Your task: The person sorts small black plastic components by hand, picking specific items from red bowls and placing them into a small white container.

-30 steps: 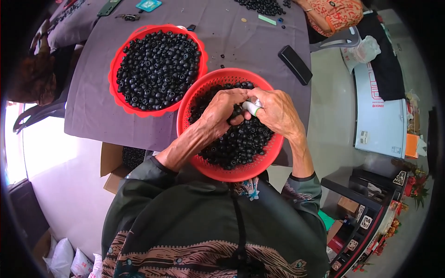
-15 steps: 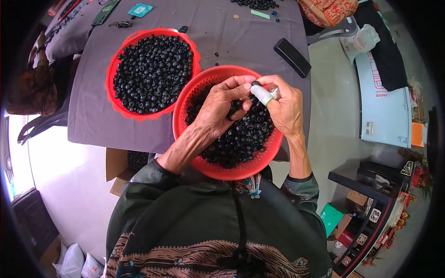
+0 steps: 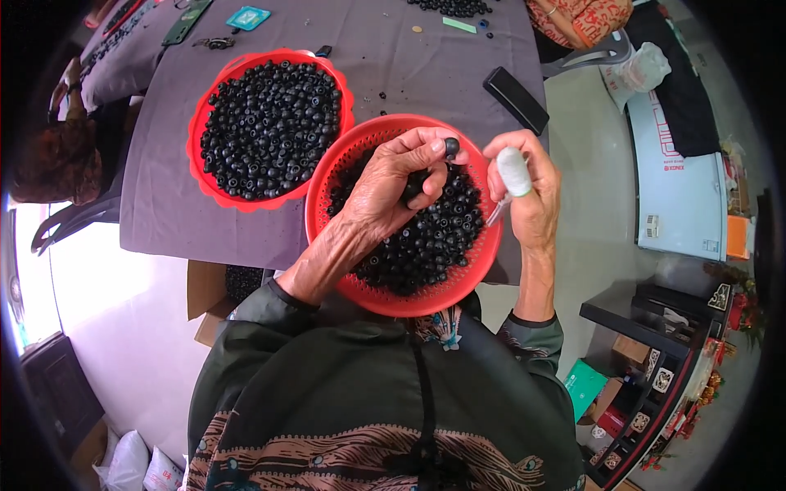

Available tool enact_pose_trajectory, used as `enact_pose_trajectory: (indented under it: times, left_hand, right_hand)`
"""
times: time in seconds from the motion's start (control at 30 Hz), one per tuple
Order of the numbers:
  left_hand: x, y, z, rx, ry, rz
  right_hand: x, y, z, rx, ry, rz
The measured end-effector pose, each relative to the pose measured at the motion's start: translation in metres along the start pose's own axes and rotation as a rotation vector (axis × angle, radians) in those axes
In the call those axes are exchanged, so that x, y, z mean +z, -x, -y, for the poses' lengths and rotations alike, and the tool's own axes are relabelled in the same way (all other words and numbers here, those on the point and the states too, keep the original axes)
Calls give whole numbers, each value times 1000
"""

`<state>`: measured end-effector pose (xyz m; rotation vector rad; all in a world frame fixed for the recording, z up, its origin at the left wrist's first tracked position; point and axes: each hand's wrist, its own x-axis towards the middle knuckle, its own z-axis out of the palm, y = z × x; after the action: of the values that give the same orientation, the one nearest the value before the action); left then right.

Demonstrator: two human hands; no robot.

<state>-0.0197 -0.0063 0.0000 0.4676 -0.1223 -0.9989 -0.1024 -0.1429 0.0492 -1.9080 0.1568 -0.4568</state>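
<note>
Pinching a black bead [image 3: 451,147] between thumb and forefinger tips of the left hand [image 3: 389,176]. Curls that hand's other fingers inward, with black showing between them; cannot tell whether held there or lying behind. Holds the right hand [image 3: 528,192] just to the right, apart from the bead, fingers bent close around a thin tool [image 3: 496,212], too small to name. Wears a white wrap [image 3: 514,170] on the right thumb. Has below both hands a red colander [image 3: 409,307], well filled with black beads [image 3: 422,258]. Has to its left a scalloped red basin [image 3: 198,168], also full of beads, rim by rim with the colander. Sits at a grey tablecloth [image 3: 160,221], faintly creased and speckled with crumbs, bearing a black case [image 3: 516,100] at right, and a green strip [image 3: 459,25], keys [image 3: 214,42] and a blue packet [image 3: 248,18] farther off. Shares it with a person in orange print [image 3: 577,18] at the far right. Gives onto a pale, glossy floor [image 3: 131,319], with a cardboard box [image 3: 206,290] and white sacks [image 3: 127,462] at left, a white chest [image 3: 679,204] under black cloth [image 3: 671,90] and a dark shelf [image 3: 634,326] at right.
</note>
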Motion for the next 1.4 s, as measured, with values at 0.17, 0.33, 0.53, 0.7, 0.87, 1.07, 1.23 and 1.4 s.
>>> enact_pose_trajectory:
  times: [0.17, 0.33, 0.53, 0.7, 0.87, 1.07, 1.23, 1.4]
  left_hand:
    - [0, 1, -3, -27, 12, 28]
    - [4, 5, -5, -25, -72, 66]
    - [6, 7, -10, -34, -131, 61]
    - [5, 5, -6, 1, -190, 14]
    - [7, 5, -8, -14, -244, -13]
    - [6, 4, -8, -4, -247, -21]
    - [4, 4, -8, -9, -232, -16]
    - [7, 5, -10, -33, -227, -30]
  right_hand:
    - [-5, -2, -1, 56, 51, 113]
    - [-3, -6, 6, -25, 310, 226]
    - [0, -11, 16, -73, 373, 262]
    - [1, -14, 24, -5, 470, 312]
    - [3, -15, 21, -26, 478, 300]
    - [5, -15, 15, -99, 536, 261]
    - [4, -15, 17, -113, 577, 293]
    - [5, -13, 12, -137, 578, 257]
